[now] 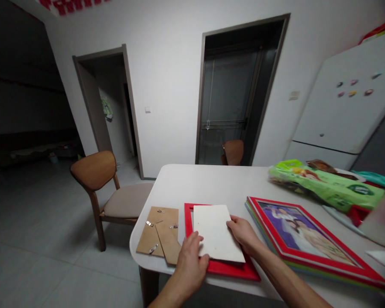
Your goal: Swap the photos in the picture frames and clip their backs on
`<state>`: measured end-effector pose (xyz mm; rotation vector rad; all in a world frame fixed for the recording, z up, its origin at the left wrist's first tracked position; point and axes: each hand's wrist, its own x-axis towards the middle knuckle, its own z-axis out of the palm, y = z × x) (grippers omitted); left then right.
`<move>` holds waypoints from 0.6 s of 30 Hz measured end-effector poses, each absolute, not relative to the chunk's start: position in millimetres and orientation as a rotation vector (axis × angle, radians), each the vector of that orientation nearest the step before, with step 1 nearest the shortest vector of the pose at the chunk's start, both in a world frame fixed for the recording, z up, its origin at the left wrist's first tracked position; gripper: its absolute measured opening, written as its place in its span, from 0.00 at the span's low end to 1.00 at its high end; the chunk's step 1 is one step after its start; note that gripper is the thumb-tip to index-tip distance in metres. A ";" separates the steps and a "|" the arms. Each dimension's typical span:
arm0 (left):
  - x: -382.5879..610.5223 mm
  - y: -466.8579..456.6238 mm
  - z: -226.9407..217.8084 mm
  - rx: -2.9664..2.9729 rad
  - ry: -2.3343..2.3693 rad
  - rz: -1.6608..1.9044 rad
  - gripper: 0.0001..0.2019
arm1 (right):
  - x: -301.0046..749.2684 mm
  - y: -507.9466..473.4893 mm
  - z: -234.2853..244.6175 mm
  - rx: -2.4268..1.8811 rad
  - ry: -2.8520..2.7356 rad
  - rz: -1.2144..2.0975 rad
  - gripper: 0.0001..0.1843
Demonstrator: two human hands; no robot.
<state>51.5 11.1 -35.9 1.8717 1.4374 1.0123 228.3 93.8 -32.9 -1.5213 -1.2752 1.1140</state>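
Observation:
A white rectangular sheet or thin board (216,231) lies over the red picture frame (231,270), slightly askew, so that the frame's red edge shows on the left, bottom and right. My left hand (192,259) is at the sheet's lower left corner, its fingers curled along that edge. On the other side, my right hand (242,231) grips the right edge, thumb on top. Beside the frame on the left rests a brown frame backing board (149,235) with metal clips and a stand flap; my left hand partly hides its lower right area.
Stacked picture frames (276,235), the top one red with a photo, sit to the right. Behind them is a green plastic package (327,184) on the white table (208,182). A wooden chair (96,179) stands left of the table, and a white refrigerator (343,107) at the right.

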 end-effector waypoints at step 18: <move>42.3 7.2 -37.6 2.171 1.377 0.877 0.18 | 216.6 106.9 -31.1 -1.803 -1.635 0.633 0.16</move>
